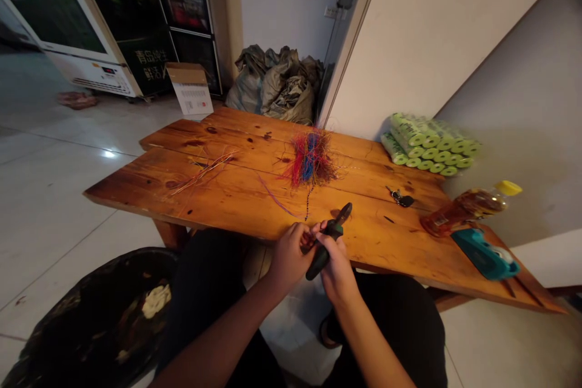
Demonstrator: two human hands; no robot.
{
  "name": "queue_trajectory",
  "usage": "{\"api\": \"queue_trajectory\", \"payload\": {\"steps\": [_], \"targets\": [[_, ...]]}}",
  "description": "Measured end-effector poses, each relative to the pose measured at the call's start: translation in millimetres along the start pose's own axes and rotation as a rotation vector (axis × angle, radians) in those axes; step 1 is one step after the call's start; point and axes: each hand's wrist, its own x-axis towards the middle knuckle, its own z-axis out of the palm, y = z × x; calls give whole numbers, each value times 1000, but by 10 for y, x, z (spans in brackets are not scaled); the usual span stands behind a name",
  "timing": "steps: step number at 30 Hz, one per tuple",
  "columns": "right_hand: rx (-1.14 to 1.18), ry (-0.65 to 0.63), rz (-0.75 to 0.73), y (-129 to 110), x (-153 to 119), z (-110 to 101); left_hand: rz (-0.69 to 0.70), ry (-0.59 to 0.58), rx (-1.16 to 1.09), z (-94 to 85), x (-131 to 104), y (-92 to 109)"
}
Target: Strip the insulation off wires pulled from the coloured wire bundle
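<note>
My right hand [335,260] is wrapped round a pair of pliers [320,259] with dark handles, whose dark jaws point up and away over the table's front edge. Against it, my left hand [291,254] is closed in a pinch, its fingertips partly hidden. A purple wire [275,199] and a black-and-white strand [309,201] run across the wood to those fingertips. Beyond my hands lies a tangled bundle of thin red and blue wires [310,159]. Several loose orange and pale wires [204,173] lie to the left on the tabletop.
On the wooden table [245,194], keys [400,197], a yellow-capped bottle [468,209], a teal tape dispenser [484,254] and wrapped green-and-white rolls [430,142] sit at right. A black-lined bin [68,309] stands lower left; sacks [282,85] and a carton [191,90] are behind.
</note>
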Motion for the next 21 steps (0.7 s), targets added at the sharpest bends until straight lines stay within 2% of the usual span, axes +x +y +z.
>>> {"api": "queue_trajectory", "payload": {"steps": [6, 12, 15, 18, 21], "targets": [[-9, -7, -17, 1, -36, -11, 30, -31, 2, -60, 5, 26], [-52, 85, -10, -85, -5, -134, -151, -2, -177, -113, 49, -57], [-98, 99, 5, -121, 16, -229, -174, 1, -210, -163, 83, -78], [-192, 59, 36, -121, -11, -316, -169, 59, -157, -231, 136, -91], [-215, -82, 145, -109, -115, -355, -203, 208, -155, -333, 210, -126]]}}
